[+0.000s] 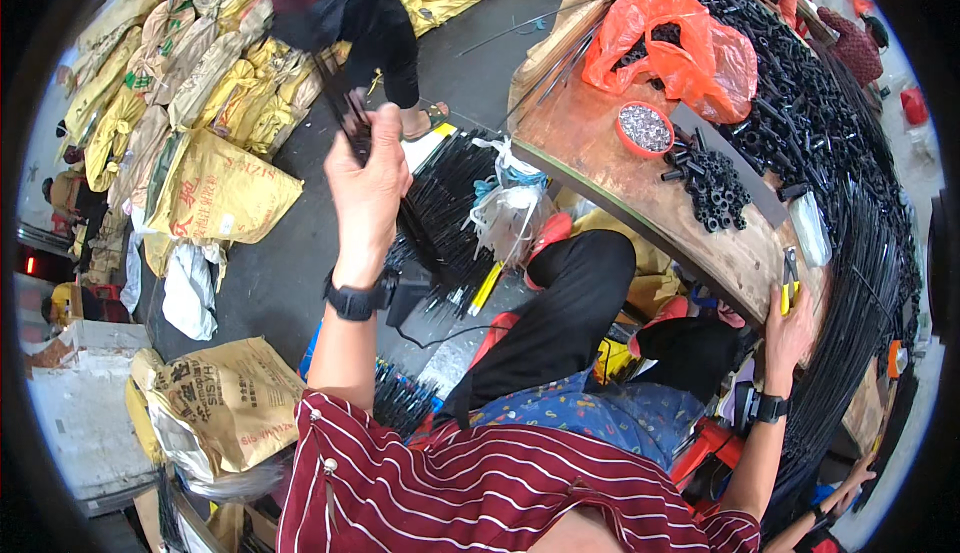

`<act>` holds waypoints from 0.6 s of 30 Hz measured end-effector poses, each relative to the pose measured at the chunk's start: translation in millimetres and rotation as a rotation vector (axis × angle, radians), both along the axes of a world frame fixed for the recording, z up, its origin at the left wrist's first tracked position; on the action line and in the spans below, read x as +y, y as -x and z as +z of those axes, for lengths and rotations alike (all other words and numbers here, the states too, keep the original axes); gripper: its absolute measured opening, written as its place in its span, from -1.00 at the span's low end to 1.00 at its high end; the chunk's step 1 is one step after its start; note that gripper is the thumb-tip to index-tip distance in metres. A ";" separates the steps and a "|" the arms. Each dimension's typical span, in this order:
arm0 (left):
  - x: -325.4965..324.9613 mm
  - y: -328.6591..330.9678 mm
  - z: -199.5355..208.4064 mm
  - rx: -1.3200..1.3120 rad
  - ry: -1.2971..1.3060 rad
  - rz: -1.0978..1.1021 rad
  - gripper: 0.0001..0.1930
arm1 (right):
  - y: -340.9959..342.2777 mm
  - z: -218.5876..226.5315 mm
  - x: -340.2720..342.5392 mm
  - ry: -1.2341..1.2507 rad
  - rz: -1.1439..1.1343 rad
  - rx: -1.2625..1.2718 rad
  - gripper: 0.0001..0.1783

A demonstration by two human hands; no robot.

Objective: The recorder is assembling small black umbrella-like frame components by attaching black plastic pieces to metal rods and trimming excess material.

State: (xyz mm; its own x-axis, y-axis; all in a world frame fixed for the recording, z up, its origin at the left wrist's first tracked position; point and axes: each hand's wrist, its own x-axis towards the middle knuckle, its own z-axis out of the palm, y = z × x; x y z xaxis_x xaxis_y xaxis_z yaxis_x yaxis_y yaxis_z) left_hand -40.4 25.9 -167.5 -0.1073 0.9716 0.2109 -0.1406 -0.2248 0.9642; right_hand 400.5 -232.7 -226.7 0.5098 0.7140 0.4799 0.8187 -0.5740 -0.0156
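My left hand point(368, 178) is raised at the left of the middle, its fingers closed round a bunch of thin black rods point(345, 113). The rods slant up and away and are partly smeared by motion. Below them lies a large heap of similar black rods point(440, 198). At the right, by the table's near edge, my right hand point(791, 336) grips small yellow-handled pliers point(791, 283), jaws pointing away from me. Part of the handles is hidden in the palm. On the wooden table point(590, 148) are a red bowl point(645, 130) of small shiny pieces and a pile of short black tubes point(710, 185).
Filled yellow sacks point(190, 83) are stacked at the far left, with a brown bag point(235, 408) near my left side. A person in black trousers point(385, 38) stands ahead. Long black rods point(850, 283) cover the table's right side; an orange plastic bag point(680, 53) lies farther back.
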 end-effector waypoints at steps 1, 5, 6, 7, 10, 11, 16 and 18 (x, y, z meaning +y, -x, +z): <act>11.7 11.3 -23.7 0.177 0.005 0.055 -0.74 | 0.1 1.2 -0.4 -0.006 -0.001 -0.006 -0.50; 36.9 49.5 -116.7 0.839 0.061 0.129 -0.57 | 1.2 2.8 1.8 -0.005 0.023 0.008 -0.48; 39.0 58.6 -146.7 0.945 0.083 0.102 -0.52 | 1.6 3.3 3.8 -0.006 0.033 0.011 -0.48; 43.5 62.7 -173.5 1.059 0.127 0.023 -0.51 | 3.3 7.6 2.9 0.003 0.017 0.012 -0.47; 42.1 76.2 -237.2 1.178 0.312 -0.113 -0.48 | 2.2 1.5 3.8 0.017 0.011 0.015 -0.45; 43.8 79.4 -255.4 1.218 0.376 -0.150 -0.51 | 1.9 0.2 3.8 0.027 0.004 0.033 -0.43; 51.3 76.6 -302.9 1.345 0.430 -0.281 -0.62 | -4.2 -3.3 -3.8 0.012 -0.034 0.033 -0.43; 56.1 79.8 -312.7 1.343 0.449 -0.303 -0.62 | -2.0 -3.2 -1.6 0.032 -0.056 0.003 -0.42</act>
